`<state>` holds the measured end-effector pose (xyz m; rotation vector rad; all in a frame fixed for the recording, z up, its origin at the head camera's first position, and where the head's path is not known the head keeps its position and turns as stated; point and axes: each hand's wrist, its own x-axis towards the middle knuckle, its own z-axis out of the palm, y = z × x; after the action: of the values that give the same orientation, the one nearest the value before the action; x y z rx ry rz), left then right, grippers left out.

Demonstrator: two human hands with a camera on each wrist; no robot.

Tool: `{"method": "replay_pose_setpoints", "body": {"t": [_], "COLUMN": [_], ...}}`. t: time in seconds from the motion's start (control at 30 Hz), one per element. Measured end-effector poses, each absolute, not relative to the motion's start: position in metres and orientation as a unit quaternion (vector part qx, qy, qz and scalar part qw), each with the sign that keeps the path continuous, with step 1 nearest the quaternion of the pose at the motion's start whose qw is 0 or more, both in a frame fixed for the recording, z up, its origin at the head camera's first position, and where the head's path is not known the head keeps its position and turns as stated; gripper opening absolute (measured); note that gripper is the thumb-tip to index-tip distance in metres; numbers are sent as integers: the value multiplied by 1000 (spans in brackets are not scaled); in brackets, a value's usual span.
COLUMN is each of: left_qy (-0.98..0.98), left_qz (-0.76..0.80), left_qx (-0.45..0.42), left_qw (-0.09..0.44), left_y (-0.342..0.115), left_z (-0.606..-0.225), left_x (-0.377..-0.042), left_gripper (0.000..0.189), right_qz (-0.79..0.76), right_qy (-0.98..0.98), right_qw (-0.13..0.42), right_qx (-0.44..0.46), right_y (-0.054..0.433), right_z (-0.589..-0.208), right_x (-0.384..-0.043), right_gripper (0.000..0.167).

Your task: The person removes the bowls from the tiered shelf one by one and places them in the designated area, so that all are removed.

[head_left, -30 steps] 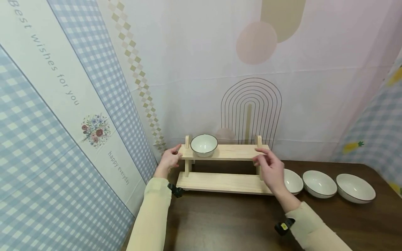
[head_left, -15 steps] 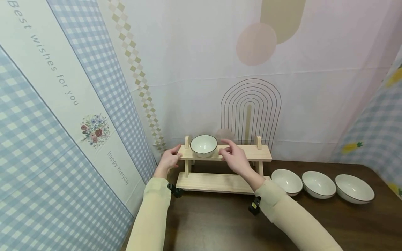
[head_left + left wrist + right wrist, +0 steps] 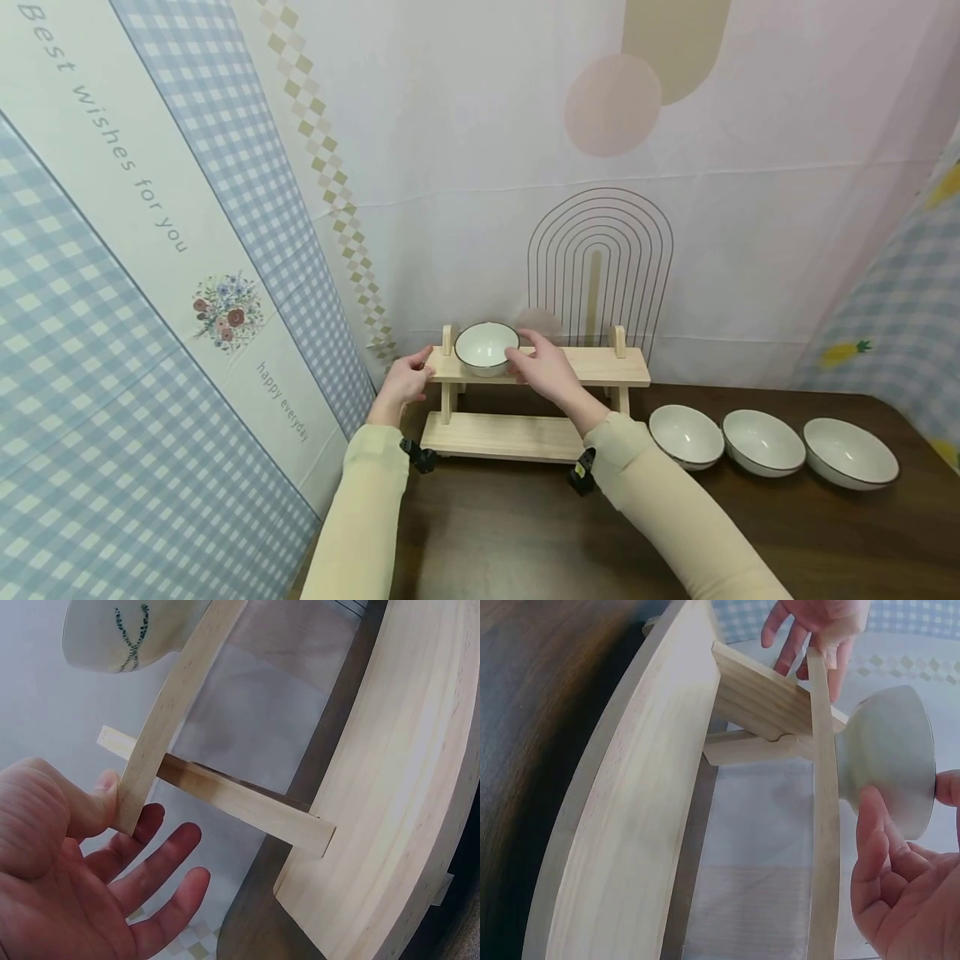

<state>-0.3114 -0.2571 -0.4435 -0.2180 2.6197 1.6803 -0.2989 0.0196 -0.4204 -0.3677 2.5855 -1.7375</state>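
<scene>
A two-tier wooden shelf [image 3: 600,365] stands against the backdrop. On the left part of its upper board sits a white bowl [image 3: 483,343] with a dark rim, upright. My left hand [image 3: 403,383] pinches the board's left end; the left wrist view shows the thumb on one face and a finger behind it, other fingers spread. At the bowl's right side is my right hand [image 3: 552,372]. In the right wrist view its thumb touches the rim of the bowl [image 3: 892,742] and its curled fingers lie against the wall near the base.
Three more white bowls stand in a row right of the shelf: a near one [image 3: 686,435], a middle one [image 3: 763,442] and a far-right one [image 3: 850,452]. The lower board [image 3: 502,437] lies close above the dark table [image 3: 495,533]. A checked cloth [image 3: 90,333] hangs at left.
My right hand has moved left from the shelf's right end to the bowl and now grips its side. The left hand stays on the board's left end; the bowl has not visibly moved.
</scene>
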Motion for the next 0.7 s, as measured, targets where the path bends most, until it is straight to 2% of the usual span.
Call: {"method": "replay_pose_setpoints", "body": {"t": [0.7], "left_qy": [835], "left_qz": [546], "left_qx": [-69], "left_qw": [16], "left_y": [-258], "left_z": [-443], "left_x": [-311], "left_gripper": [55], "right_qz": [-598], "right_qy": [795], "right_qw": [28], "right_qx": [-101], "right_y": [12], "right_z": [-423], "right_x": [-298], "right_gripper": [68]}}
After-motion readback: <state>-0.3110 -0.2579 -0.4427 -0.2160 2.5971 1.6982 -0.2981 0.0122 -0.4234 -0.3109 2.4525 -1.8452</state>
